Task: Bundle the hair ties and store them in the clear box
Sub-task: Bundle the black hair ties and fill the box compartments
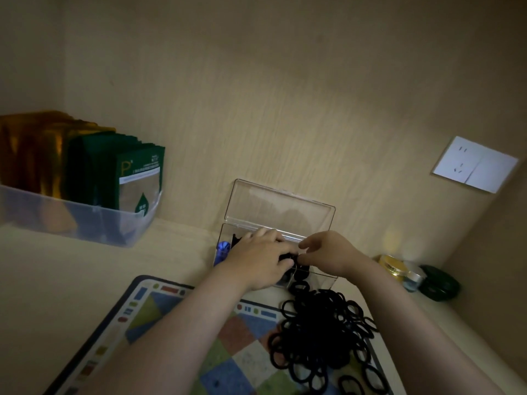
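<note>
A clear plastic box (323, 277) stands open against the back wall, its lid (281, 210) tilted up. Both hands reach into it. My left hand (261, 258) grips a dark bundle of hair ties (286, 256) over the box. My right hand (332, 253) pinches the same bundle from the right. More black ties (302, 276) lie inside the box, and a blue item (223, 248) sits at its left end. A large loose heap of black hair ties (322, 334) lies on the patterned mat in front of the box.
A colourful patterned mat (176, 315) covers the near surface. A translucent bin (85, 220) of gold and green sachets stands at the back left. Small jars (395, 266) and a dark green round case (439, 283) sit at the right. A wall socket (474, 163) is above them.
</note>
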Demonstrator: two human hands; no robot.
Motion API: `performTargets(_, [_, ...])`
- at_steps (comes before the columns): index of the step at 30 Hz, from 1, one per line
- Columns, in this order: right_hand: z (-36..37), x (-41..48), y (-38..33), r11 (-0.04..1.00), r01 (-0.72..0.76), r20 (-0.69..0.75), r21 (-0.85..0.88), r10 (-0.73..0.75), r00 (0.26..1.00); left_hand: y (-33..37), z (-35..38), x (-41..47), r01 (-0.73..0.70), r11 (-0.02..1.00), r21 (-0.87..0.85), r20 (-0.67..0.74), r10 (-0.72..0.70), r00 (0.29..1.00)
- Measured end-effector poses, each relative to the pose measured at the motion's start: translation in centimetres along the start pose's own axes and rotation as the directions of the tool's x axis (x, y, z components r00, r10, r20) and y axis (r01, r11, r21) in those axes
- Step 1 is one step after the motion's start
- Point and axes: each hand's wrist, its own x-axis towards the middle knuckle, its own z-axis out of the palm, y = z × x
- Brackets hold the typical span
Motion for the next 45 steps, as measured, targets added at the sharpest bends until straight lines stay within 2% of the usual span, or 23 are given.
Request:
performTargets(2, [-0.1, -0.5, 0.5, 0.999, 0.054, -0.069, 0.002, -0.054, 0.996, 0.0, 0.0, 0.0, 0.004, 1.000, -0.018, 0.006, -0.004, 1.000])
performTargets(4, [0.1, -1.5, 0.8, 0.992, 0.100, -0.094, -0.076, -0.108, 0.990, -0.1, 0.0, 0.0, 0.013, 1.000, -0.027, 0.007, -0.013, 1.000])
performTargets(8, [1.2, -3.2, 0.3, 0.902, 0.193, 0.037, -0.386, -0.194, 0.980, -0.1, 0.0, -0.1, -0.001, 1.000, -0.016, 0.007, 0.001, 1.000])
performTargets(10, [1.4, -3.3, 0.2, 0.866, 0.233, 0.078, -0.443, -0.222, 0.972, 0.0, 0.0, -0.2, -0.019, 1.000, 0.004, 0.013, 0.019, 1.000])
performTargets(14, [0.7, -3.6, 0.0, 0.928, 0.187, -0.100, -0.323, -0.230, 0.968, -0.1, -0.3, -0.2, -0.019, 1.000, -0.003, 0.024, 0.019, 1.000])
performTargets(18, [1.5, -3.7, 0.5, 0.902, 0.256, 0.028, -0.348, -0.263, 0.964, 0.0, -0.6, -0.2, -0.007, 1.000, -0.008, 0.038, 0.008, 0.999])
performTargets(23, [0.7, -4.7, 2.1, 0.961, 0.262, -0.145, -0.092, -0.273, 0.951, 0.5, -0.8, -0.1, -0.027, 1.000, 0.012, -0.010, 0.027, 1.000])
performTargets(27, [-0.3, -6.5, 3.5, 0.969, 0.247, -0.218, 0.020, -0.237, 0.947, 2.2, -0.7, 0.2, -0.120, 0.993, 0.010, -0.129, 0.120, 0.984])
performTargets(30, [-0.1, -7.7, 4.4, 0.969, 0.246, -0.229, 0.031, -0.233, 0.945, 3.9, -0.3, 0.0, -0.161, 0.987, -0.021, -0.083, 0.159, 0.984])
performTargets(35, [0.4, -8.5, 5.1, 0.972, 0.236, -0.013, 0.007, -0.235, 0.972, 5.5, 0.3, -0.5, -0.142, 0.989, 0.030, 0.130, 0.137, 0.982])
performTargets(38, [-0.3, -8.9, 5.5, 0.974, 0.219, 0.091, 0.064, -0.224, 0.970, 5.6, 0.5, -1.2, -0.124, 0.992, 0.033, 0.214, 0.114, 0.970])
performTargets(41, [-0.5, -9.2, 6.0, 0.984, 0.179, 0.257, 0.019, -0.178, 0.950, 5.8, 0.7, -2.2, -0.125, 0.989, 0.072, 0.313, 0.097, 0.945])
performTargets(45, [-0.2, -9.1, 6.0, 0.983, 0.185, 0.310, -0.003, -0.175, 0.935, 5.4, 1.0, -3.4, -0.103, 0.993, 0.053, 0.286, 0.083, 0.955])
